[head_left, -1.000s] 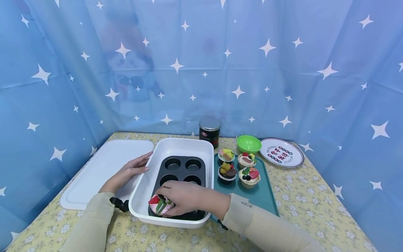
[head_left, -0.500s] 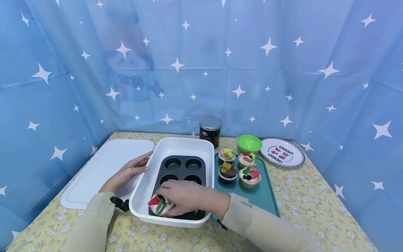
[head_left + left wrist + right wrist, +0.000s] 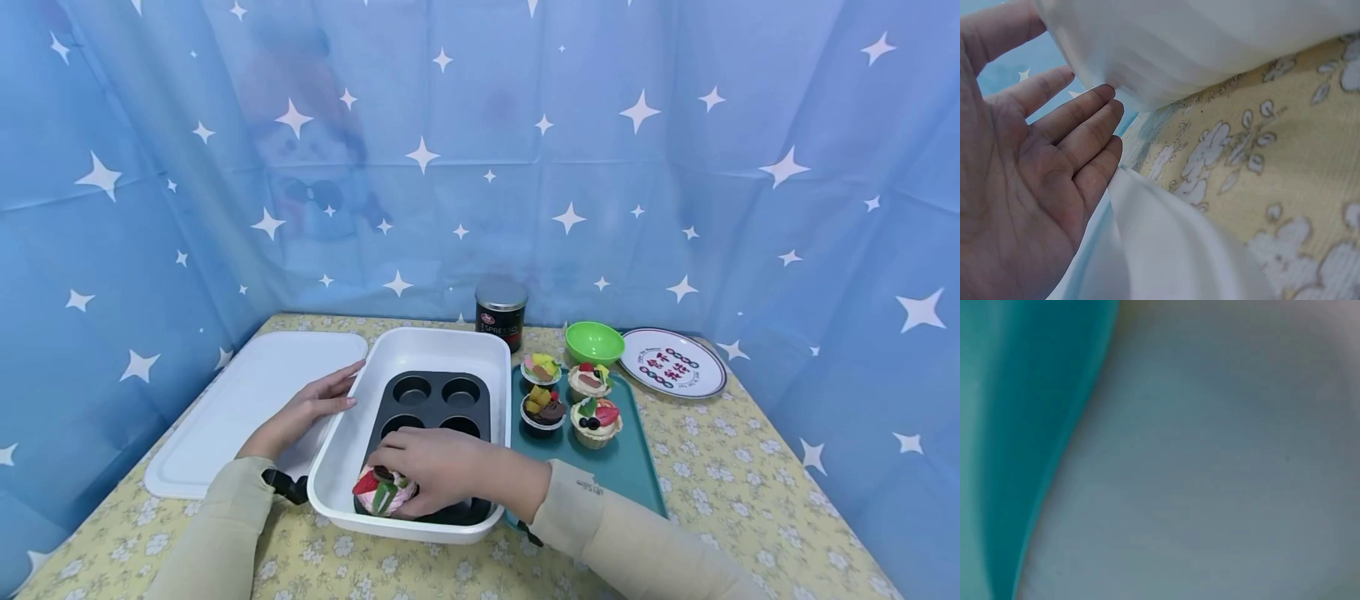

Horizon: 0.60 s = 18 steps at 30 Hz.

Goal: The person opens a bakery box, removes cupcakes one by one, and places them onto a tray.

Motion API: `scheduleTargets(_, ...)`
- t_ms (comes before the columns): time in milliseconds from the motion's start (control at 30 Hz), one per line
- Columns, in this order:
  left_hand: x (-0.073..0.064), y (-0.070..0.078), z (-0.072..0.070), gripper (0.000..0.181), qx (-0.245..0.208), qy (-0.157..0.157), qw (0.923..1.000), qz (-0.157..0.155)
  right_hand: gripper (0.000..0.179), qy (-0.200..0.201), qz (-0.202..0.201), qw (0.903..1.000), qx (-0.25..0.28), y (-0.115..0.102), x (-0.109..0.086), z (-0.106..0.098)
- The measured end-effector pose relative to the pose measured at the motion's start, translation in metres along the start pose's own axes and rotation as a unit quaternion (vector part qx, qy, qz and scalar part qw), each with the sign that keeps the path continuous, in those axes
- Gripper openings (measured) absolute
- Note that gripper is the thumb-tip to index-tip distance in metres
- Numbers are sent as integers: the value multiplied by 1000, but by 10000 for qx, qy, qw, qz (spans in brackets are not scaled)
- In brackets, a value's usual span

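Note:
In the head view, my right hand (image 3: 438,467) grips a cupcake (image 3: 378,492) with pink cream, a strawberry and green leaf decoration. It sits at the near-left cup of a dark muffin pan (image 3: 437,410), whose nearer cups my hand partly covers. Around the pan stands a deep white container (image 3: 442,350). My left hand (image 3: 307,408) lies along the container's left side. Its fingers (image 3: 1085,119) are nearly straight in the left wrist view, the tips by the white wall (image 3: 1160,56). The right wrist view shows only a pale wall (image 3: 1197,475) and a teal edge, no hand.
Several decorated cupcakes (image 3: 595,421) stand on a teal tray (image 3: 630,467) to the right. Behind it are a green bowl (image 3: 594,342), a patterned plate (image 3: 645,343) and an espresso tin (image 3: 500,317). A white lid (image 3: 247,400) lies left of the container.
The right hand and the cupcake in it shift and turn only very slightly, staying at the same cup. The left hand keeps its place by the container.

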<state>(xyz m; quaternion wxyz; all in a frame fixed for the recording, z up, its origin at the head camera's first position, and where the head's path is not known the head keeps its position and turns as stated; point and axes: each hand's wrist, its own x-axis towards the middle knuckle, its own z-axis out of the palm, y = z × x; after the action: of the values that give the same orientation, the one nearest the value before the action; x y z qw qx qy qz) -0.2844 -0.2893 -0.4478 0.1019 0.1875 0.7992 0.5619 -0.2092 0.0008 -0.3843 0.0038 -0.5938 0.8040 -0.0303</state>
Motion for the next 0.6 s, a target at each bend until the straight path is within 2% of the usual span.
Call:
scheduleTargets(167, -1, 1, -1, 67, -23, -5, 10000, -4, 62, 310, -141, 9993, 153, 5, -3, -4)
scheduleTargets(300, -1, 1, -1, 67, -74, -11, 10000, -52, 64, 581, -23, 9979, 301, 8, -13, -15)
scheduleTargets(467, -1, 4, 2, 69, -112, 49, 9997, -190, 63, 873, 233, 9933, 721, 19, -40, -31)
scheduleTargets(600, -2, 5, 2, 70, -142, 43, 9998, -133, 60, 1160, 535, 9858, 1088, 32, -72, -44)
